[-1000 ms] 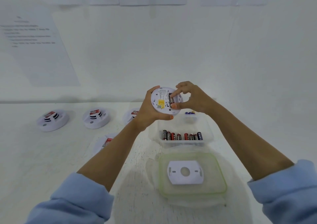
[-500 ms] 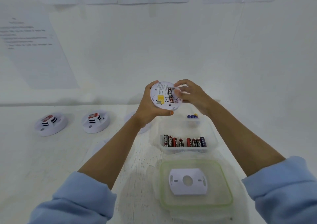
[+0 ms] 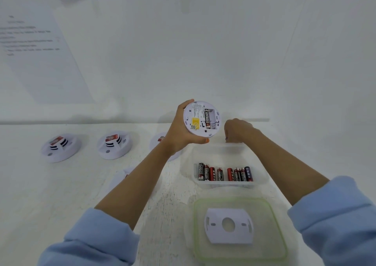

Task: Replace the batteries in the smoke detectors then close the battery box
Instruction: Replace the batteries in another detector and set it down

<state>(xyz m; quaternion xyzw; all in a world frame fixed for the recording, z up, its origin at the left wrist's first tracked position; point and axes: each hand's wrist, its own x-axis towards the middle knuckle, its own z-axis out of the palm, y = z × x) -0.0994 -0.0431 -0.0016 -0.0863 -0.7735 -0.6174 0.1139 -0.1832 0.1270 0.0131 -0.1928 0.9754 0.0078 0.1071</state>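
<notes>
- Left hand grips the smoke detector, frame centre; tilted, its lone battery might slip out.
- Right hand over the battery box far edge, fingers hidden, grip unclear; might knock it.

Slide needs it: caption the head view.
Left hand holds a smoke detector, one battery seated; right hand hovers over the open battery box.

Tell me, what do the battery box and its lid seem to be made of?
The battery box looks like clear, slightly cloudy plastic: the batteries show through its walls. The lid looks like the same see-through plastic with a pale green rim, perhaps a rubbery seal.
</notes>
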